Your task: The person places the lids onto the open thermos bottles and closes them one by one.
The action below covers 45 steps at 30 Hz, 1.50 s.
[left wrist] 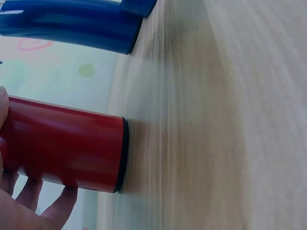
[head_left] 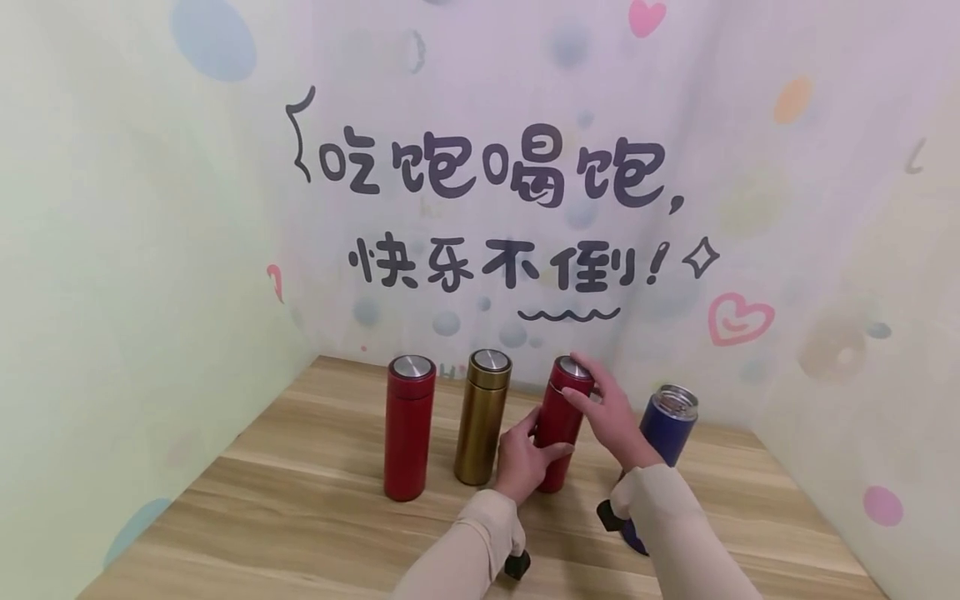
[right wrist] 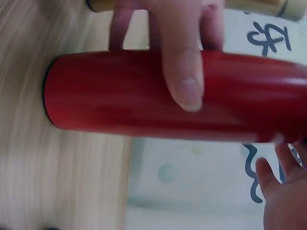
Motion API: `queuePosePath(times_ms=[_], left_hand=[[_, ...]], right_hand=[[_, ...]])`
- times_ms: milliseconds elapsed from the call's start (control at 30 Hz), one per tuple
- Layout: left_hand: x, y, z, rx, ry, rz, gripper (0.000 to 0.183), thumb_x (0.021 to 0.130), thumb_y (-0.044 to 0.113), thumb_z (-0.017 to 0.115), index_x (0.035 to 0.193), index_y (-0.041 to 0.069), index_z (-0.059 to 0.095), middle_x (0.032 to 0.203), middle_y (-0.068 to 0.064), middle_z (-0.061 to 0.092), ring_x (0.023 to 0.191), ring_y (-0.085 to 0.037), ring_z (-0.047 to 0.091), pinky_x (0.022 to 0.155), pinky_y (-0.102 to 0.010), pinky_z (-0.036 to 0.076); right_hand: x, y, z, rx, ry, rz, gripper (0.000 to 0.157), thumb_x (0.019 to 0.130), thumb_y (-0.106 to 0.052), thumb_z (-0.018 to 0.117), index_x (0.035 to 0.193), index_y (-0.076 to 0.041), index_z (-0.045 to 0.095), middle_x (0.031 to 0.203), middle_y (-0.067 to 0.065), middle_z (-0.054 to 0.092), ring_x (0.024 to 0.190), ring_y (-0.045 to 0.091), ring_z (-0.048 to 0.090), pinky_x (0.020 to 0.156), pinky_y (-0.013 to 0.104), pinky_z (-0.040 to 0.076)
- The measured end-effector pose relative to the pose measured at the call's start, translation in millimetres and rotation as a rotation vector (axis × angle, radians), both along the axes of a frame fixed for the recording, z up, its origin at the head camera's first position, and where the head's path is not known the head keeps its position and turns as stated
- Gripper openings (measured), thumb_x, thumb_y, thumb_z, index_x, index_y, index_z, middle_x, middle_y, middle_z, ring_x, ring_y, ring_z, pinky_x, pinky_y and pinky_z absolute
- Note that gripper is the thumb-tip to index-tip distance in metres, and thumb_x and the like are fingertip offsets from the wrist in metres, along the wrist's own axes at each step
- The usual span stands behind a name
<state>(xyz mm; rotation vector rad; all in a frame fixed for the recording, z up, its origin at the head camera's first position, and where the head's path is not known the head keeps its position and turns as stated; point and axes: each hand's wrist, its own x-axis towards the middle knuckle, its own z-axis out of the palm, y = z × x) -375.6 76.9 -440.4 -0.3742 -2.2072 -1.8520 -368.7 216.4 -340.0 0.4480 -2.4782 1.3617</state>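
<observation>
Red flask [head_left: 558, 423] held at body and cap [head_left: 572, 367]

A person's left-hand grip [head_left: 520, 458] wraps the flask below its middle, thumb laid across the near side and the other fingers bent round the opposite wall. The right-hand grip [head_left: 611, 414] spans the cap, thumb on the near side and a finger over the rim; how tightly it pinches cannot be told from where I stand. The flask is upright or close to it, right of centre over the wood-grain worktop [head_left: 300, 467], though whether its base bears fully on the surface is hard to tell.

With one hand steadying and the other at the top, the step in hand looks like cap work, the cap sitting in place. A turn there would call for the left-hand grip to keep the body from spinning while the right-hand grip twists squarely, without tipping the flask.

Just left of the hands stands a gold flask [head_left: 480, 425], upright and capped; farther left, a second red flask [head_left: 408, 442], likewise capped. To the right, partly hidden by the right sleeve [head_left: 682, 533], a blue flask [head_left: 666, 432] shows a bare steel mouth. Beside its foot lies a smaller blue piece [left wrist: 139, 5], perhaps its lid, cropped in the left wrist view. Behind everything, a pale wall [head_left: 480, 92] carries dark lettering [head_left: 538, 167].
</observation>
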Motion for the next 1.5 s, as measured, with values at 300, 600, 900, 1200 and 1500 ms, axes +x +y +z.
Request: queuePosePath(times_ms=[300, 600, 900, 1200, 1500], left_hand=[[0.3, -1, 0.6, 0.001, 0.014, 0.007, 0.070, 0.080, 0.034, 0.080, 0.142, 0.015, 0.052, 0.130, -0.007, 0.061, 0.114, -0.023, 0.060, 0.093, -0.043, 0.051], [1.6, 0, 0.6, 0.000, -0.031, 0.005, 0.073, 0.081, 0.033, 0.080, 0.144, 0.017, 0.049, 0.134, -0.006, 0.059, 0.118, -0.025, 0.058, 0.094, -0.045, 0.049], [0.9, -2, 0.2, 0.003, -0.016, 0.003, 0.074, 0.080, 0.036, 0.079, 0.144, 0.015, 0.048, 0.134, -0.007, 0.059, 0.117, -0.026, 0.059, 0.095, -0.045, 0.049], [-0.8, 2, -2.8, -0.007, 0.016, 0.001, 0.069, 0.080, 0.035, 0.080, 0.141, 0.018, 0.053, 0.128, -0.005, 0.062, 0.113, -0.022, 0.061, 0.093, -0.043, 0.050], [-2.8, 0, -2.8, -0.001, 0.027, 0.008, 0.071, 0.079, 0.035, 0.081, 0.141, 0.016, 0.053, 0.129, -0.007, 0.062, 0.113, -0.022, 0.061, 0.092, -0.042, 0.051]], right_hand=[[-0.3, 1, 2.5, 0.097, 0.057, -0.093, 0.061, 0.090, -0.037, 0.069, 0.146, -0.026, 0.045, 0.139, 0.010, 0.050, 0.124, 0.032, 0.044, 0.096, 0.056, 0.045], [1.1, -20, -0.5, 0.229, 0.228, -0.362, 0.062, 0.082, -0.043, 0.076, 0.134, -0.015, 0.057, 0.118, 0.014, 0.057, 0.107, 0.032, 0.045, 0.082, 0.048, 0.052], [1.6, -33, -5.8, 0.263, 0.297, -0.472, 0.061, 0.082, -0.044, 0.077, 0.127, -0.010, 0.053, 0.115, 0.014, 0.055, 0.106, 0.031, 0.048, 0.081, 0.050, 0.054], [0.7, -8, -4.0, -0.051, 0.061, -0.036, 0.056, 0.096, -0.029, 0.062, 0.146, -0.017, 0.038, 0.139, 0.016, 0.045, 0.124, 0.036, 0.045, 0.098, 0.058, 0.043], [-2.0, 5, 3.4, 0.009, 0.001, -0.002, 0.060, 0.093, -0.038, 0.066, 0.147, -0.024, 0.043, 0.141, 0.014, 0.048, 0.127, 0.035, 0.043, 0.097, 0.059, 0.043]])
